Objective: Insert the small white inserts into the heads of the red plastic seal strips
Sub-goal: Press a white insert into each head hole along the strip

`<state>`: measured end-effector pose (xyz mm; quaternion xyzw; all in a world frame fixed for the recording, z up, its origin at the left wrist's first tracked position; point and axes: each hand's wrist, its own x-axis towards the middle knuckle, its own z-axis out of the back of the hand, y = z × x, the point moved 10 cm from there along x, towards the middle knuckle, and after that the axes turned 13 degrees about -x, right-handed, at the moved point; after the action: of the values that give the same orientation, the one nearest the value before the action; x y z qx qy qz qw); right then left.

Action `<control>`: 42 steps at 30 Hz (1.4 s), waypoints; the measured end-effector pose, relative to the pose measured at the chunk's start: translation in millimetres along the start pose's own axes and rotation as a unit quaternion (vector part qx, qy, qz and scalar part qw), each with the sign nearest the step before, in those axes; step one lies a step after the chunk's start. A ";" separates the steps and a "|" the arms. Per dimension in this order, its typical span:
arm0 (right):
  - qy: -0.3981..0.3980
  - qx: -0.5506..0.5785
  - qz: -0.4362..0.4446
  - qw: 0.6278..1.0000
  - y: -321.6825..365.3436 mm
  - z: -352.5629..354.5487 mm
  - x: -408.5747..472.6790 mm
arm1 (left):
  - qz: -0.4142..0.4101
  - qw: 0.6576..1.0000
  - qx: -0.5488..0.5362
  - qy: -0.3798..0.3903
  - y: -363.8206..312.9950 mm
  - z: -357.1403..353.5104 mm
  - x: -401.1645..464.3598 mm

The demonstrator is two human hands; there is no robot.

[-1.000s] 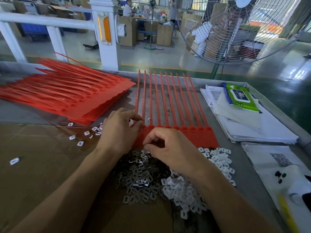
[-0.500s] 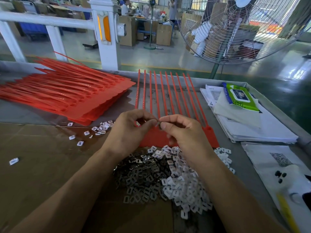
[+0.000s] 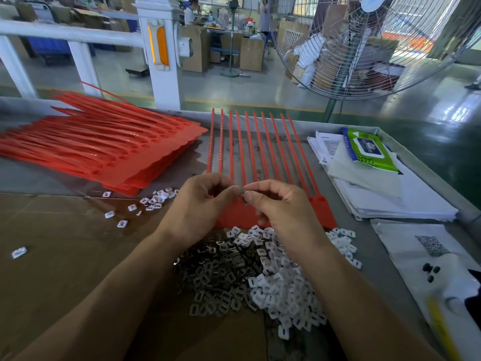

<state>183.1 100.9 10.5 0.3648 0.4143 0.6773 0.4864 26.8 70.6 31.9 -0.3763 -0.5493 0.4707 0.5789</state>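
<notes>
A joined row of red seal strips [image 3: 260, 149] lies in front of me, tails pointing away, its heads [image 3: 321, 211] mostly hidden behind my hands. My left hand [image 3: 200, 204] and my right hand [image 3: 281, 207] meet fingertip to fingertip above the heads and pinch one small insert [image 3: 243, 192] between them. Close to me lies a pile of white inserts [image 3: 283, 282], with a pile of dark metal clips [image 3: 221, 272] to its left.
A stack of red strip sheets [image 3: 104, 147] fills the left. Loose white inserts [image 3: 153, 201] are scattered on the brown cardboard [image 3: 52, 256]. Papers with a green wipes pack [image 3: 369, 149] lie at right. A large fan [image 3: 369, 43] stands beyond the table edge.
A second ago both hands pressed down at the strip heads. They have since risen and come together, and now pinch a small insert between their fingertips.
</notes>
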 end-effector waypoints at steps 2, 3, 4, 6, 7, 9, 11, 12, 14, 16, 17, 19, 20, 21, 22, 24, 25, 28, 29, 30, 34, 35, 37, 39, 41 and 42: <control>0.004 0.000 -0.009 1.000 -2.8 -1.2 0.4 | -0.025 0.999 0.045 -0.001 -2.1 -0.3 0.2; 0.005 0.003 -0.016 1.000 -4.7 -1.7 0.9 | -0.038 0.997 0.065 -0.004 -3.2 -0.7 0.1; 0.007 0.012 -0.027 1.000 -7.0 -2.0 1.7 | -0.049 0.996 0.079 -0.009 -4.9 -0.9 0.0; 0.013 0.048 -0.057 0.997 -13.1 -3.4 3.7 | -0.078 0.992 0.101 -0.018 -12.2 -2.0 -1.7; 0.018 0.067 -0.071 0.995 -16.1 -4.2 4.6 | -0.104 0.987 0.124 -0.016 -17.7 -3.6 -2.9; 0.032 0.098 -0.090 0.991 -19.9 -7.1 5.7 | -0.164 0.967 0.195 -0.009 -29.8 -8.9 -6.4; 0.046 0.116 -0.095 0.988 -20.9 -9.7 6.1 | -0.200 0.948 0.249 -0.007 -37.0 -12.0 -9.6; 0.051 0.119 -0.094 0.987 -20.8 -10.5 6.4 | -0.209 0.942 0.263 -0.007 -39.3 -12.3 -10.4; 0.058 0.123 -0.095 0.986 -20.9 -11.4 6.6 | -0.220 0.934 0.282 -0.006 -42.0 -12.5 -11.0; 0.062 0.121 -0.095 0.986 -21.3 -11.5 6.5 | -0.226 0.928 0.297 -0.001 -43.0 -13.9 -11.3; 0.063 0.116 -0.092 0.987 -20.9 -11.2 6.1 | -0.226 0.927 0.299 0.000 -42.7 -14.1 -11.2; 0.053 0.098 -0.081 0.991 -18.7 -8.3 5.3 | -0.215 0.932 0.294 -0.004 -39.7 -12.5 -9.5; 0.038 0.078 -0.073 0.993 -17.6 -4.9 4.9 | -0.204 0.935 0.289 -0.013 -36.7 -9.9 -8.1; 0.018 0.051 -0.066 0.996 -16.7 -0.4 4.5 | -0.191 0.939 0.285 -0.026 -32.8 -5.6 -6.1; -0.007 0.022 -0.061 0.998 -16.3 4.9 4.5 | -0.177 0.942 0.283 -0.042 -28.0 0.1 -3.5; -0.046 -0.019 -0.057 0.997 -16.0 13.3 4.4 | -0.135 0.946 0.285 -0.071 -15.3 12.2 2.2; -0.056 -0.028 -0.056 0.996 -15.4 15.1 4.2 | -0.109 0.946 0.294 -0.079 -8.3 16.8 4.6; -0.065 -0.043 -0.057 0.995 -13.2 15.9 2.6 | -0.060 0.938 0.332 -0.079 7.3 19.5 9.2; -0.064 -0.048 -0.055 0.995 -12.5 16.2 2.0 | -0.051 0.936 0.340 -0.075 10.4 17.9 10.8; -0.063 -0.052 -0.053 0.995 -12.0 16.1 1.6 | -0.043 0.935 0.345 -0.073 12.8 16.3 12.1; -0.057 -0.056 -0.061 0.995 -14.3 15.5 1.8 | -0.029 0.928 0.364 -0.071 17.3 11.4 16.9; -0.057 -0.057 -0.064 0.995 -14.7 15.2 2.0 | -0.029 0.927 0.368 -0.069 18.1 10.3 17.6; -0.056 -0.062 -0.068 0.994 -14.6 14.1 2.6 | -0.026 0.925 0.373 -0.068 20.1 8.3 19.1; -0.052 -0.066 -0.070 0.994 -14.1 12.7 2.6 | -0.018 0.924 0.374 -0.070 23.0 7.5 20.3; -0.050 -0.064 -0.072 0.994 -14.1 12.1 2.3 | -0.009 0.924 0.374 -0.074 25.5 7.7 21.7; -0.050 -0.062 -0.073 0.994 -14.2 12.1 2.2 | -0.007 0.924 0.374 -0.076 26.3 7.7 22.2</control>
<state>198.4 108.1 2.5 0.3367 0.3721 0.6450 0.5763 14.7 98.5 13.9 -0.0918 -0.3778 0.6651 0.6376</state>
